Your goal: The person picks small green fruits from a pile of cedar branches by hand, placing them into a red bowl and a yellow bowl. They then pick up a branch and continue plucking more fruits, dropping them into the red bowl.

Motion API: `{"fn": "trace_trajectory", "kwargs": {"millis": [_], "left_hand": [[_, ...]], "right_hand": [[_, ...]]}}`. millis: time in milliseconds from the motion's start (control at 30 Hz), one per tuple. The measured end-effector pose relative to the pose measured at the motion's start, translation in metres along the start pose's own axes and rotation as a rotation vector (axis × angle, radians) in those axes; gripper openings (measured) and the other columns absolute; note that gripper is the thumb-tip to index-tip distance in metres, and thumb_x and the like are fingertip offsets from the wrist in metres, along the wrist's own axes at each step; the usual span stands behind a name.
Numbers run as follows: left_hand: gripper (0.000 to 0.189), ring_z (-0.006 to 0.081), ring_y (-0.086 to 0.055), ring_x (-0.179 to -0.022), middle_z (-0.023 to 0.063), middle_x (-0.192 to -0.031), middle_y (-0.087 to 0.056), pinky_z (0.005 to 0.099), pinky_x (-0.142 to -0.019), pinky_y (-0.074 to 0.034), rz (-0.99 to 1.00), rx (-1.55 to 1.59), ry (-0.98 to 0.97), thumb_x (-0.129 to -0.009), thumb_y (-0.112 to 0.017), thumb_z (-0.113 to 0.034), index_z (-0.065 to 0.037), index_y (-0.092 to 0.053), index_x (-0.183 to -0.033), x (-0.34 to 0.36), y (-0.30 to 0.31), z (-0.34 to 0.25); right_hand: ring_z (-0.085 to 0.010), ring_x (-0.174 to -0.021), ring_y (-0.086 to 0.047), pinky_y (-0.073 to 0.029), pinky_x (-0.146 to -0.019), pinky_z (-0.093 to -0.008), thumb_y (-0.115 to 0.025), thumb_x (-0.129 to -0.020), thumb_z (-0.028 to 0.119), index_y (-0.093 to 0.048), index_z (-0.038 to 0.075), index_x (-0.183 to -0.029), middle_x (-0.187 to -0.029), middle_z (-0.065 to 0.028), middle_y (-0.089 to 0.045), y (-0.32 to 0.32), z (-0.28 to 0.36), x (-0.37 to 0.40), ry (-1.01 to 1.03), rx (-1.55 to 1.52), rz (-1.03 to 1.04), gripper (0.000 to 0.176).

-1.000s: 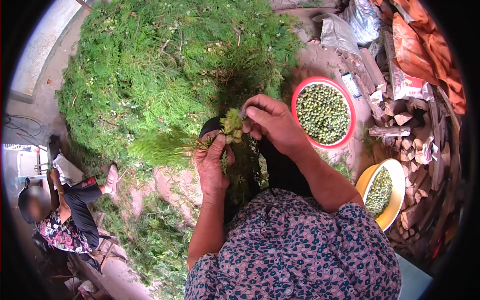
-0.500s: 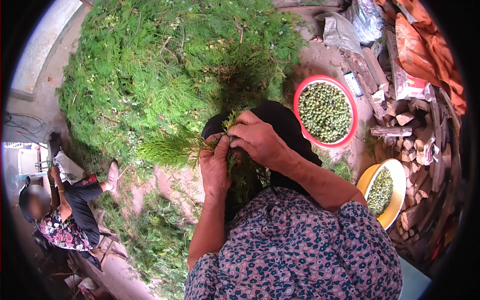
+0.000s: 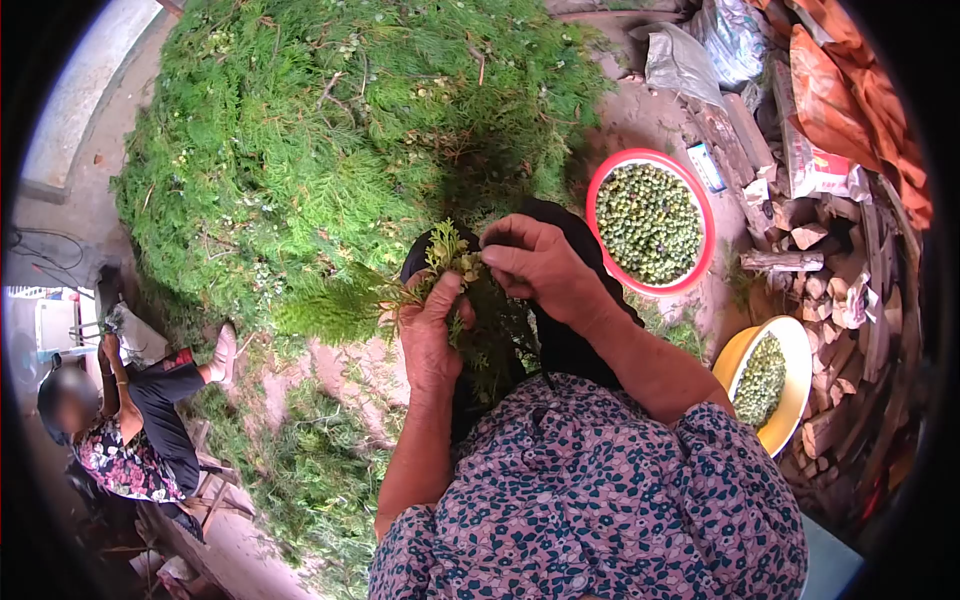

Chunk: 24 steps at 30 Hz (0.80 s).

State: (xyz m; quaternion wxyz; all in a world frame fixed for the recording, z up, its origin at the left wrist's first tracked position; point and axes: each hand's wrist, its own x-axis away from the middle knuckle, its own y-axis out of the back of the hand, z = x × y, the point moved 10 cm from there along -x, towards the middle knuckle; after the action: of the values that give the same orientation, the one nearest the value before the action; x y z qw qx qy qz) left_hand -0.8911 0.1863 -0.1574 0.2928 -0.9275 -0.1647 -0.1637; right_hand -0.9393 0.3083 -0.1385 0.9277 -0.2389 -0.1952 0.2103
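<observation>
Over my lap, my left hand [image 3: 430,325] is closed around a leafy evergreen sprig [image 3: 335,308]. The sprig's feathery fronds stick out to the left, and pale green tips rise above my thumb. Just right of those tips is my right hand [image 3: 545,268], with thumb and fingers pinched together. Whatever those fingers hold, if anything, is hidden. More green fronds [image 3: 490,340] lie on my dark trousers below my hands.
A large heap of evergreen branches [image 3: 300,150] lies ahead. Right of my knees stand a red-rimmed basin [image 3: 709,225] of small green cones and a yellow basin [image 3: 798,385] with more. Firewood [image 3: 820,300] is stacked far right. Another person [image 3: 150,420] sits at left.
My right hand has drawn slightly to the right, away from my left thumb. More of the sprig's pale tips now show between my hands. My left hand stays in place.
</observation>
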Motion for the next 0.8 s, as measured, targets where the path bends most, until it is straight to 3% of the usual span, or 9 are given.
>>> {"fn": "trace_trajectory", "kwargs": {"millis": [33, 100, 133, 167, 233, 367, 433, 600, 800], "left_hand": [[0.014, 0.0086, -0.050, -0.055, 0.0017, -0.078, -0.060, 0.0211, -0.044, -0.038, 0.036, -0.056, -0.025, -0.081, -0.062, -0.012, -0.004, -0.057, -0.091, -0.001, -0.002, -0.001], [0.014, 0.0081, -0.050, -0.056, 0.0011, -0.078, -0.060, 0.0210, -0.045, -0.037, 0.073, -0.113, -0.049, -0.080, -0.062, -0.011, -0.004, -0.056, -0.092, -0.001, -0.007, -0.002], [0.013, 0.0089, -0.049, -0.053, 0.0014, -0.074, -0.059, 0.0211, -0.042, -0.036, 0.027, -0.104, -0.044, -0.078, -0.063, -0.008, -0.003, -0.057, -0.088, 0.000, -0.005, -0.002], [0.011, 0.0096, -0.049, -0.049, 0.0017, -0.070, -0.059, 0.0213, -0.040, -0.035, -0.019, -0.096, -0.038, -0.076, -0.065, -0.005, -0.002, -0.058, -0.085, 0.001, -0.003, -0.002], [0.011, 0.0096, -0.049, -0.049, 0.0016, -0.070, -0.058, 0.0212, -0.040, -0.035, -0.057, -0.110, -0.047, -0.076, -0.065, -0.005, -0.002, -0.058, -0.084, 0.002, 0.000, -0.002], [0.013, 0.0075, -0.049, -0.053, 0.0012, -0.073, -0.058, 0.0204, -0.043, -0.036, -0.053, -0.131, 0.011, -0.077, -0.064, -0.007, -0.004, -0.057, -0.087, 0.003, 0.004, -0.002], [0.013, 0.0086, -0.048, -0.051, 0.0019, -0.072, -0.058, 0.0207, -0.041, -0.035, -0.022, -0.078, 0.004, -0.076, -0.065, -0.007, -0.004, -0.058, -0.086, 0.000, 0.009, 0.000], [0.015, 0.0115, -0.047, -0.045, 0.0036, -0.070, -0.058, 0.0210, -0.037, -0.034, 0.024, 0.049, 0.046, -0.075, -0.066, -0.008, -0.003, -0.058, -0.087, -0.006, 0.013, 0.008], [0.016, 0.0093, -0.047, -0.047, 0.0031, -0.072, -0.059, 0.0208, -0.037, -0.033, -0.002, -0.007, 0.027, -0.074, -0.067, -0.010, -0.004, -0.059, -0.087, -0.001, 0.008, 0.003]], "right_hand": [[-0.0076, -0.059, -0.047, -0.038, -0.050, -0.0216, -0.062, -0.078, 0.011, -0.056, 0.000, -0.091, -0.067, -0.0008, -0.053, -0.002, -0.003, 0.000, 0.000, -0.001, 0.000, 0.018], [-0.0090, -0.063, -0.050, -0.041, -0.054, -0.0235, -0.064, -0.076, 0.014, -0.059, 0.000, -0.085, -0.069, -0.0029, -0.056, -0.003, 0.013, 0.001, 0.209, 0.459, -0.123, 0.017], [-0.0094, -0.064, -0.052, -0.042, -0.058, -0.0241, -0.064, -0.075, 0.015, -0.060, 0.000, -0.082, -0.070, -0.0055, -0.057, -0.006, 0.023, 0.002, 0.366, 0.599, -0.170, 0.017], [-0.0094, -0.064, -0.052, -0.042, -0.058, -0.0241, -0.064, -0.075, 0.015, -0.060, 0.000, -0.082, -0.070, -0.0055, -0.057, -0.004, 0.019, 0.000, 0.366, 0.599, -0.171, 0.017], [-0.0055, -0.057, -0.048, -0.040, -0.052, -0.0215, -0.063, -0.079, 0.015, -0.057, -0.002, -0.086, -0.071, 0.0006, -0.053, -0.018, 0.031, 0.003, 0.564, 0.748, -0.115, 0.020], [-0.0064, -0.060, -0.050, -0.039, -0.049, -0.0215, -0.059, -0.081, 0.014, -0.056, -0.001, -0.086, -0.071, -0.0002, -0.053, -0.010, 0.013, -0.002, 0.276, 0.607, -0.060, 0.017], [-0.0087, -0.056, -0.050, -0.038, -0.046, -0.0225, -0.058, -0.082, 0.014, -0.056, 0.001, -0.084, -0.069, -0.0019, -0.055, 0.002, -0.008, -0.007, -0.003, -0.081, -0.033, 0.013], [-0.0050, -0.054, -0.046, -0.033, -0.042, -0.0182, -0.055, -0.085, 0.014, -0.054, 0.003, -0.090, -0.068, 0.0017, -0.049, 0.001, -0.004, -0.007, -0.035, -0.178, -0.117, 0.013], [-0.0038, -0.053, -0.044, -0.031, -0.043, -0.0186, -0.056, -0.084, 0.015, -0.056, 0.002, -0.093, -0.065, 0.0025, -0.048, -0.009, -0.010, -0.010, 0.018, 0.054, 0.006, 0.016]]}}
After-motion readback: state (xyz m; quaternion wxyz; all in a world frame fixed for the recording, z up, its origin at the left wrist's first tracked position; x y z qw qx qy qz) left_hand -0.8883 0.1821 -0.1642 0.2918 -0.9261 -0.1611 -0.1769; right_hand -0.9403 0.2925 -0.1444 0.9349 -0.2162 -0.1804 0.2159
